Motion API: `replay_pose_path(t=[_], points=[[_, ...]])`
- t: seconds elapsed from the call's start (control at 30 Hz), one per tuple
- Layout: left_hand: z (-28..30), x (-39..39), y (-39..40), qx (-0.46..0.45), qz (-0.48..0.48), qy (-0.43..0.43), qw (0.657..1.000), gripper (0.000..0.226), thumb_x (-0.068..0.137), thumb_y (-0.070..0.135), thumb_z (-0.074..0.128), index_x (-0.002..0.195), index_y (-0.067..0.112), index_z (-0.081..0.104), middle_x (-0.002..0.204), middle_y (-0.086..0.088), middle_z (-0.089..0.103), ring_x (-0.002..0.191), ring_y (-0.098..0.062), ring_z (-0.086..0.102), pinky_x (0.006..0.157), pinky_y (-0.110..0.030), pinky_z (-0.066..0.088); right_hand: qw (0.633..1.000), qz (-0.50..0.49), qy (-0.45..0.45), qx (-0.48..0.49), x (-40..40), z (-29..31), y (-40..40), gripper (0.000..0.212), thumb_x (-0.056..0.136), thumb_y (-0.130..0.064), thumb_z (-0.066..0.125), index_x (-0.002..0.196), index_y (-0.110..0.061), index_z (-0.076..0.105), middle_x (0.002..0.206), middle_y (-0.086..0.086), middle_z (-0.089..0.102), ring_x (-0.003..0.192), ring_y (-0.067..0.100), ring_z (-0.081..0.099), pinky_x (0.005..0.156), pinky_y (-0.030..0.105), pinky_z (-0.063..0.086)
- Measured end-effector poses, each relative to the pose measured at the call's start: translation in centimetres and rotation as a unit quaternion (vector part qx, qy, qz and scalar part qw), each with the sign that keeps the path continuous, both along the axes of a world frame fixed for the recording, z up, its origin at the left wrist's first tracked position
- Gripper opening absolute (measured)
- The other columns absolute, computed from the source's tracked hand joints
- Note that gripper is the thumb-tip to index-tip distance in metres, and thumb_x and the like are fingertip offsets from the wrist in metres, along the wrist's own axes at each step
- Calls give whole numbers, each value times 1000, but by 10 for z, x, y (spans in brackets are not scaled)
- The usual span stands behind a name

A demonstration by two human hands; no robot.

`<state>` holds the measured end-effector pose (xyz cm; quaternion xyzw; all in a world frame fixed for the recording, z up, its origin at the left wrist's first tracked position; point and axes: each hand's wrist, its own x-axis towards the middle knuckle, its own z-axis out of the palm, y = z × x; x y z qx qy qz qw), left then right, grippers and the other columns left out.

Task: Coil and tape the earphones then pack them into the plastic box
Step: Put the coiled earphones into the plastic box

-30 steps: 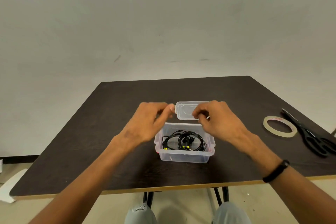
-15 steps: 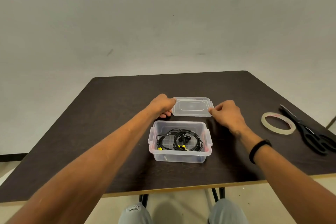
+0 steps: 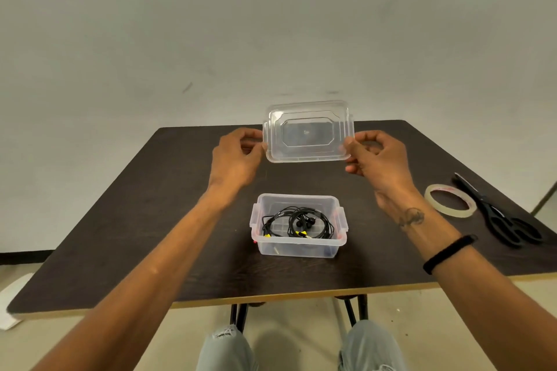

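Lid [image 3: 307,132] of clear plastic held up above the far half of the worktop [image 3: 156,205], tilted so its face is toward the camera. Left hand [image 3: 236,158] pinches the lid's left short edge; right hand [image 3: 378,159] pinches the right short edge; both grips narrow, fingertips closed on the rim. Long axis of the lid runs left to right.

Plastic box [image 3: 298,224] sits on the worktop nearer the person, below and in front of the lid, well apart from it. Its long axis also runs left to right, so the two already match in heading. Coiled black earphones [image 3: 297,224] lie inside, cable within the walls as far as I can tell.

Judgement: next move is toward the body and down, lid levelled flat first. Both hands equally placed; neither is nearer.

Tape roll [image 3: 450,204] and scissors [image 3: 497,214] lie to the right, untouched.
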<state>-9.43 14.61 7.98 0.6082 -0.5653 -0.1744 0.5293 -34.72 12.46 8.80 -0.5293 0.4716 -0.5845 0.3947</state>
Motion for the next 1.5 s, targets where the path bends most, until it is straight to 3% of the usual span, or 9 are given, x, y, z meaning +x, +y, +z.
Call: replay_pose_path(t=[0.23,0.53,0.67,0.77,0.87,1.03,1.17,1.27,1.5], points=[[-13,0,58,17,-3,145,989,45,101,58,56,95,21,82,89,5,82,90,-12,77,92,-42,62,986,-19,119,-117,-12,-19,30,18,89,-22,84,106,-26,81,97,-5,77,78,13,72,77,29,62],[-58,-12,116,-22,4,117,993,25,104,53,52,105,50,77,102,20,80,97,-10,74,93,-55,60,970,47,189,-149,-25,-62,66,27,90,-7,77,115,-18,80,111,-10,77,104,4,73,92,16,57],[-66,-24,126,-33,25,82,996,21,105,46,57,114,45,75,92,28,75,88,3,72,81,-13,55,964,48,217,-147,-29,-76,70,34,96,1,69,116,-24,78,118,-13,74,113,4,70,96,16,55],[-70,-28,126,-7,31,88,996,24,94,40,69,116,34,74,92,39,69,95,20,66,79,-2,51,962,19,231,-146,-29,-83,71,35,99,5,60,114,-19,80,121,-12,75,115,3,69,97,15,54],[-74,-26,124,4,36,104,994,15,90,42,73,105,40,73,95,30,75,95,11,71,84,-12,58,982,23,169,-81,-26,-83,76,27,99,-1,64,112,-19,81,112,-11,78,105,-2,71,88,10,55],[-70,-10,108,103,22,161,981,17,91,42,77,102,29,79,96,11,81,94,-10,77,91,-39,62,991,25,125,40,-20,-76,78,23,90,-39,79,108,-26,78,97,-14,80,90,2,76,80,25,64],[-48,5,92,263,-82,270,923,34,89,32,80,113,9,78,104,-15,80,94,-27,78,86,-37,65,968,96,117,201,-22,-63,71,40,81,-48,83,106,-17,78,90,-3,83,83,16,80,81,37,66],[-37,11,82,313,-93,272,905,34,85,28,83,108,3,78,103,-21,80,83,-22,75,81,-32,63,952,148,74,257,-26,-52,63,46,80,-38,88,109,-4,77,94,11,82,83,24,78,78,35,65],[-47,-3,83,223,-24,269,937,16,83,23,86,91,9,84,82,-10,81,82,-26,73,97,-47,61,949,100,120,275,-24,-44,61,52,68,-44,95,99,-6,78,84,10,81,69,15,71,68,29,63]])
